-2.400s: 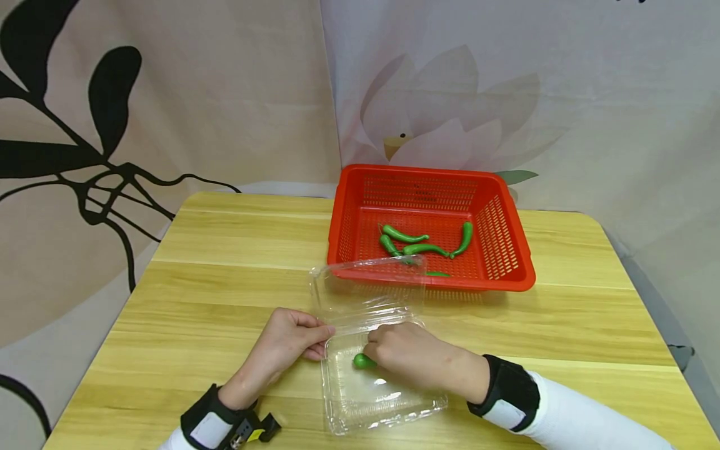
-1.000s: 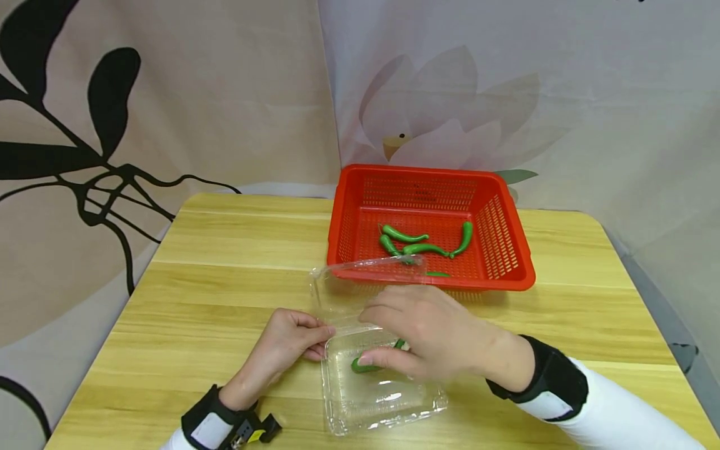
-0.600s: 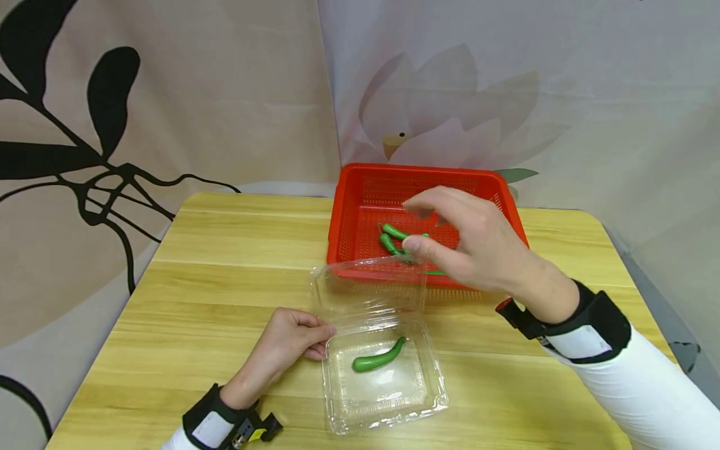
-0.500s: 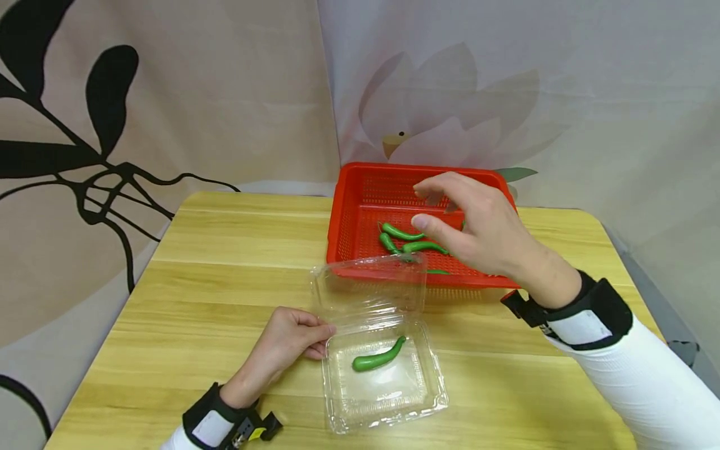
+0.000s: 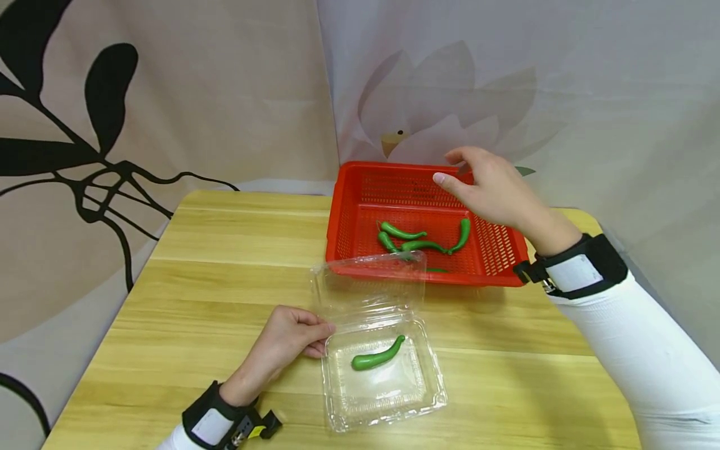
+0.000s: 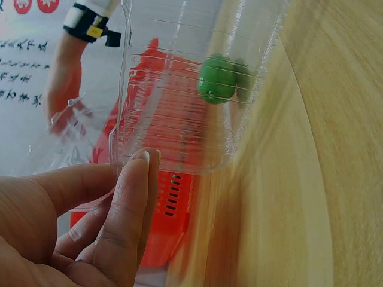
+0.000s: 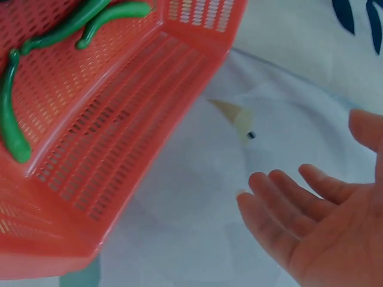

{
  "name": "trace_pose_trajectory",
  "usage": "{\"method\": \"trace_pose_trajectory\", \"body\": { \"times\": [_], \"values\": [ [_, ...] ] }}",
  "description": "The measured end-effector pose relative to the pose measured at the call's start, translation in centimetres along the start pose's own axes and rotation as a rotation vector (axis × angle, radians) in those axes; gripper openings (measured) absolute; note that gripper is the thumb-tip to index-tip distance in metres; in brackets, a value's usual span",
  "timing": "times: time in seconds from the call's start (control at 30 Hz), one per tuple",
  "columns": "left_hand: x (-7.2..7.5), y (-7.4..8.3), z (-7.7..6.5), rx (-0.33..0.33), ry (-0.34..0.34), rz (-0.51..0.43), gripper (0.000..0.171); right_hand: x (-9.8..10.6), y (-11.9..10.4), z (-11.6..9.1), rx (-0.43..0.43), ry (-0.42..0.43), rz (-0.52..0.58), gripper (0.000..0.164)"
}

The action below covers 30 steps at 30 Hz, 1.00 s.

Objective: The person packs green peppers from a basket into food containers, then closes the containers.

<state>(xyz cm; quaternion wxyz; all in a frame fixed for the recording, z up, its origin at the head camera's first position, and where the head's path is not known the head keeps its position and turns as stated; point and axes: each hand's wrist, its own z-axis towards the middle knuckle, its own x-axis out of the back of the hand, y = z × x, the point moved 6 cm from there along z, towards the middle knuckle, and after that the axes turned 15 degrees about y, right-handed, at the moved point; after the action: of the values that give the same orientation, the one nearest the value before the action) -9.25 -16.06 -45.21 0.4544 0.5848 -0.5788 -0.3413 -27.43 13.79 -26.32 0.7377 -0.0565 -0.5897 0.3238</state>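
Right hand [image 5: 488, 186] farther from curved green pepper [image 5: 375, 359]

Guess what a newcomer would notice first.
Probably the red basket at the back of the table, with green peppers inside. Next, the open clear box in front of it, holding one pepper, its left edge pinched by the left hand. Then the empty right hand, over the basket's back right corner in the head view.
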Motion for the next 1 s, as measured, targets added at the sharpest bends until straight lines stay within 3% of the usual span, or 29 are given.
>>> {"method": "trace_pose_trajectory", "body": {
  "times": [0.3, 0.6, 0.73, 1.0],
  "values": [
    [0.1, 0.3, 0.1, -0.005, 0.003, 0.0, 0.02, -1.5, 3.4, 2.8, -0.12, -0.091, -0.01, 0.07],
    [0.2, 0.0, 0.0, 0.004, 0.014, 0.021, 0.02, -3.8, 6.1, 4.0, -0.157, -0.199, -0.109, 0.068],
    [0.2, -0.2, -0.1, 0.01, 0.019, 0.025, 0.019, -4.6, 7.0, 4.0, -0.17, -0.249, -0.142, 0.064],
    [0.1, -0.1, -0.1, 0.012, 0.023, 0.028, 0.02, -6.1, 8.6, 4.0, -0.278, -0.304, -0.164, 0.045]
  ]
}}
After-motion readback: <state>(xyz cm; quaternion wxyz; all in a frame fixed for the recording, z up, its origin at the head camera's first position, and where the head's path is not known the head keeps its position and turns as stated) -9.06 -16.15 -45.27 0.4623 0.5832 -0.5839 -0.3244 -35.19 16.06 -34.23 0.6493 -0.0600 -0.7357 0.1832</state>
